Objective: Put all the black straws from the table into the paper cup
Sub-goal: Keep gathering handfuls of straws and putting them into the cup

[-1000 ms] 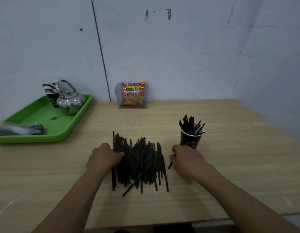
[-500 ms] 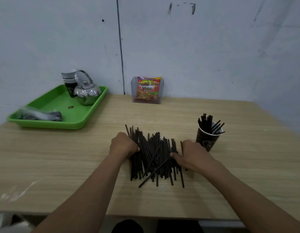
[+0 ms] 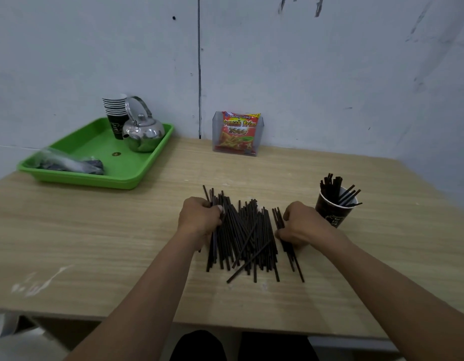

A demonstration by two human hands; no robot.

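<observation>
Right hand (image 3: 303,227) has closed in from beside the paper cup (image 3: 332,212) onto the right edge of the black straws (image 3: 246,235); fingers curled over a few there. Left hand (image 3: 199,222): fingers and thumb curled round straws at the left edge. Straws lie heaped on the table (image 3: 121,243) between both hands. Cup upright just right of the right hand, some straws standing in it. Green tray (image 3: 95,178) with kettle (image 3: 143,132) at far left.

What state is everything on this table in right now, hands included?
Loose black plastic straws: piled flat on the wooden table.
Dark paper cup: upright, partly filled with straws.
Left hand: grips the pile's left edge.
Right hand: grips a few straws.
Shiny steel kettle: upright, lid on, in green plastic tray.
Stacked paper cups: nested upright.
</observation>
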